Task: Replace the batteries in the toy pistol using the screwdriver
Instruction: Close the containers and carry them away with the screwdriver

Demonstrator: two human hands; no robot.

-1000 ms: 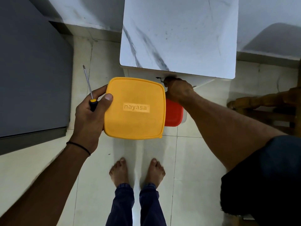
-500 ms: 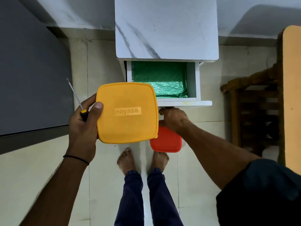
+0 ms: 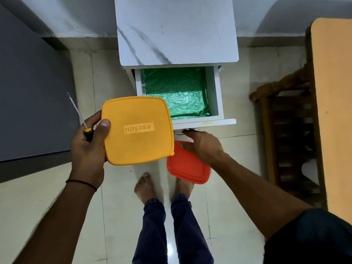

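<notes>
1. Nearest: your bare feet (image 3: 163,185) on pale floor tiles (image 3: 47,206); you stand facing a small white cabinet; nothing lies on the tiles between.
2. Your left hand (image 3: 88,147) is closed on two things at once; the fingers pin the black-and-yellow handle of the screwdriver (image 3: 79,114) against the palm, shaft pointing up and away from you; the thumb presses the near-left edge of a yellow-lidded container (image 3: 138,130), which is marked "nayasa"; the lid is on, contents hidden.
3. Your right hand (image 3: 202,146) carries a red-lidded container (image 3: 188,166), held below the yellow one; the thumb lies across the red lid and the fingers curl out of sight beneath it, as far as can be read; the fingertips reach toward a dark metal handle (image 3: 187,130) under the drawer front, touching or just beside it; cannot tell which.
4. Farther: the drawer (image 3: 217,103) stands pulled out beneath the marble-patterned top (image 3: 177,29); it is lined with crinkled green foil (image 3: 179,92); the visible part of the lining holds nothing, though the yellow container covers the near-left corner.
5. Flanks: dark grey panel (image 3: 32,88) to the left; wooden frame (image 3: 285,130) and an orange board (image 3: 335,103) to the right.
6. Toy pistol: not in view; no batteries in view either; whether they sit in the closed containers cannot be told.
7. Progress, as a judgement: early; the tool is in hand and the drawer is open; locating the pistol, unscrewing the cover, swapping cells and refastening all appear to remain.
</notes>
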